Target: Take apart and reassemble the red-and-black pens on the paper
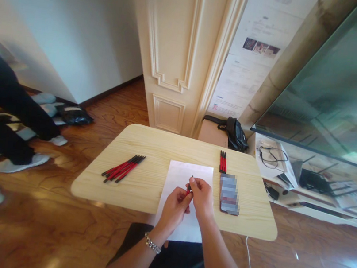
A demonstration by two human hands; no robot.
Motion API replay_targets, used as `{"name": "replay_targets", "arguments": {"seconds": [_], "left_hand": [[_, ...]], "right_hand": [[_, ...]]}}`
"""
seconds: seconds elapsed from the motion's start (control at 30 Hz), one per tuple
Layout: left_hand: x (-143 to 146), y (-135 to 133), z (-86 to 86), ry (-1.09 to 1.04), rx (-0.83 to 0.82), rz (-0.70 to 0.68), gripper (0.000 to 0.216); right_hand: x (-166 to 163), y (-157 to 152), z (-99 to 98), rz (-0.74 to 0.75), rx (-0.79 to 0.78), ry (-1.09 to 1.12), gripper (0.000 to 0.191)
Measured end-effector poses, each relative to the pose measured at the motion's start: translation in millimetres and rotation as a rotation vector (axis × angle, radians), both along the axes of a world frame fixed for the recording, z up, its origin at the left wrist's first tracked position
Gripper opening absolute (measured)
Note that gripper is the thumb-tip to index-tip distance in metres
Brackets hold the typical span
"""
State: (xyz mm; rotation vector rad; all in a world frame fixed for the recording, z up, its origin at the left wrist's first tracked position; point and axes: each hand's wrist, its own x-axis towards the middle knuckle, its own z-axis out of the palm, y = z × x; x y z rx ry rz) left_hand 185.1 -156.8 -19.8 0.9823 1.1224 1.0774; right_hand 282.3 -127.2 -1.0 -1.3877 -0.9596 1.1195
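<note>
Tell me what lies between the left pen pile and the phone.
In the head view: the white paper, with both hands over it holding a pen, between pile and phone.

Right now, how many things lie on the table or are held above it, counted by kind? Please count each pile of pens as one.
Pen piles: 2 (left pile, right pile)
Held pen: 1
Paper sheet: 1
Phone: 1
Total: 5
</note>
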Motion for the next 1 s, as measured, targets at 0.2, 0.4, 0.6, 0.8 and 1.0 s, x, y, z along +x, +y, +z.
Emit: {"name": "replay_targets", "arguments": {"seconds": [0.2,0.4,0.6,0.8,1.0], "left_hand": [[3,-4,1.7,-0.284,-0.145,-0.021,0.032],[1,-7,0.7,-0.444,-0.208,-0.086,0.030],[0,-6,0.9,-0.314,-0.165,-0.059,0.032],[-2,-8,-3.3,-0.324,-0.203,-0.071,0.035],[-4,-7,-5.9,-0.282,-0.154,-0.065,0.034]], "right_hand": [[-7,-3,-2.3,-0.020,0.044,0.106,0.036],[2,-3,-10.0,0.099,-0.048,0.392,0.038],[9,-2,-11.3,0.018,-0.003,0.297,0.031],[11,-3,-13.5,0.144,-0.053,0.437,0.034],[10,-1,-11.0,0.082,-0.010,0.336,0.030]]}}
